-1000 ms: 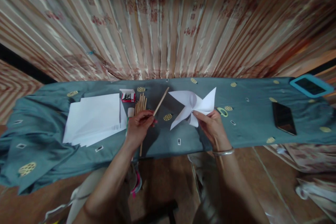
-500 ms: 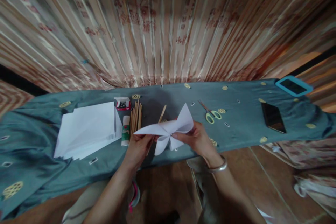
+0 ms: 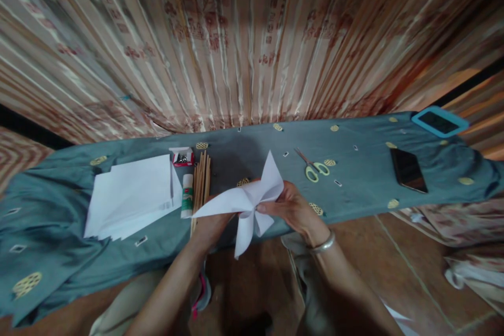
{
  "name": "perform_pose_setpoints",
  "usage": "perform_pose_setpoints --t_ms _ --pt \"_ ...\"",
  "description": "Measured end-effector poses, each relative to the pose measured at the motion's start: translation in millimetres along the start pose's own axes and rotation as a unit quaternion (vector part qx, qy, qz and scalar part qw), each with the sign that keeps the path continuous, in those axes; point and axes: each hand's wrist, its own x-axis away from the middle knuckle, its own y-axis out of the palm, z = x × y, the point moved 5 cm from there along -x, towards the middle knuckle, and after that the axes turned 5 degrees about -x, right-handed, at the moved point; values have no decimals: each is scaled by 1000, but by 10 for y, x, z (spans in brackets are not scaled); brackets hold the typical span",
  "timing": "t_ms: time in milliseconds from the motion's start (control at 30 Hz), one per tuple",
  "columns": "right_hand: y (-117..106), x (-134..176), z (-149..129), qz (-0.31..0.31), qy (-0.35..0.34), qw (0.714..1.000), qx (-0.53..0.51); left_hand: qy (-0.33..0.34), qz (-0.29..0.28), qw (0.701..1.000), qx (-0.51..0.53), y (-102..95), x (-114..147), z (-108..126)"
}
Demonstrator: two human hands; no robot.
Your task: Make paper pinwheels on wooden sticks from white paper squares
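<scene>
A white paper pinwheel (image 3: pixel 252 205) with curled, pointed blades is held up over the front edge of the table. My right hand (image 3: pixel 289 207) is closed on it, the thumb pressed near its centre and the other fingers behind the paper. From the left, my left hand (image 3: pixel 214 228) supports it under the long left blade. That blade covers most of the left fingers, and whether they also grip a stick is hidden. Just beyond the left hand lie several thin wooden sticks (image 3: pixel 202 176) and a green-and-white glue stick (image 3: pixel 188 195).
White paper sheets (image 3: pixel 132 194) lie left on the teal tablecloth (image 3: pixel 252 152). A small red-and-white box (image 3: pixel 182 157) holds metal pins. Scissors (image 3: pixel 313 168) with pale green handles, a black phone (image 3: pixel 408 169) and a blue-framed tablet (image 3: pixel 440 121) are at right. A curtain (image 3: pixel 244 47) hangs behind.
The pinwheel has turned and tilted in my hands, its lower blade now hanging further down. The wooden stick that stuck up behind it no longer shows there. My left fingers are more covered.
</scene>
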Motion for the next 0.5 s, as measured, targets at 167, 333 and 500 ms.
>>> perform_pose_setpoints --t_ms 167,333,500 --pt "87 77 -191 43 -58 996 56 36 -26 999 26 -46 -2 254" --pt "352 405 -527 115 -249 912 306 30 -52 991 118 -62 15 408" --pt "666 636 -602 58 -430 753 495 -12 -84 971 221 17 37 321"
